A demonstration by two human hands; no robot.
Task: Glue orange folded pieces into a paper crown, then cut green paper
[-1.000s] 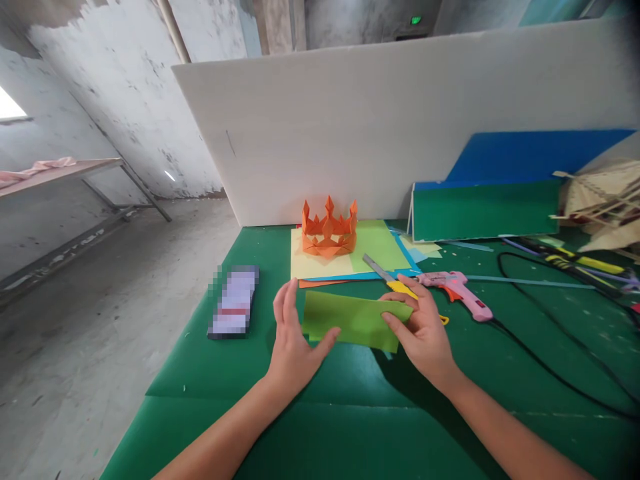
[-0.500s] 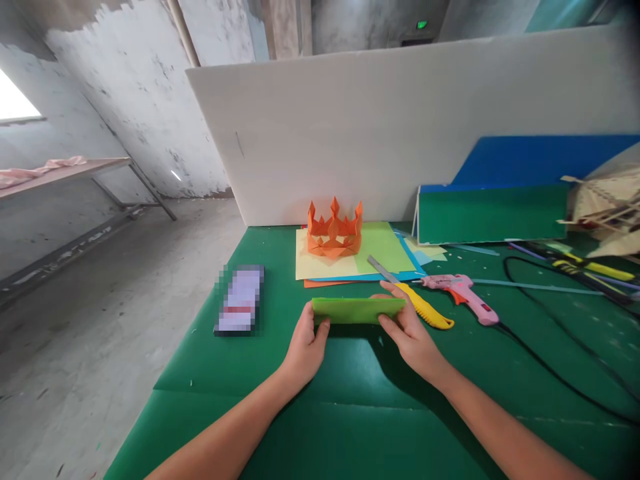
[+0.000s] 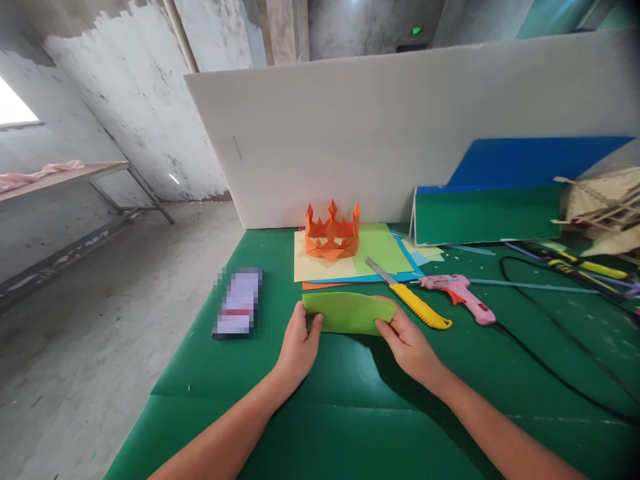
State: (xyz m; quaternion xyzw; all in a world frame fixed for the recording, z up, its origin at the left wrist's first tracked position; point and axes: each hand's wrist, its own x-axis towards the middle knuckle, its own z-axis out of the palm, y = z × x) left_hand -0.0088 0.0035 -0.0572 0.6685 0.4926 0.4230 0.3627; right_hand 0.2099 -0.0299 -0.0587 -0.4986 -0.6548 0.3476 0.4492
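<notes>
A light green sheet of paper (image 3: 349, 315), looking like a folded strip, is held up just above the green table, slightly bowed. My left hand (image 3: 299, 343) pinches its left end, thumb on the near face and fingers behind. At the right end my right hand (image 3: 407, 340) grips it the same way, its other fingers partly hidden behind the paper. Beyond it, an orange folded-paper crown (image 3: 333, 233) stands upright on a stack of coloured paper (image 3: 320, 272). A yellow utility knife (image 3: 423, 307) with its blade out lies beside my right hand, the tip over the stack.
To the left lies a phone (image 3: 239, 303) with a blurred screen. A pink glue gun (image 3: 457, 293) rests at right, its black cord (image 3: 545, 373) trailing across the table (image 3: 330, 447). Behind stand a white board (image 3: 320, 133) and a green panel (image 3: 485, 215).
The green paper has moved slightly left and tilted, so more of its face shows and it bows. Both hands still hold its ends and have shifted a little left.
</notes>
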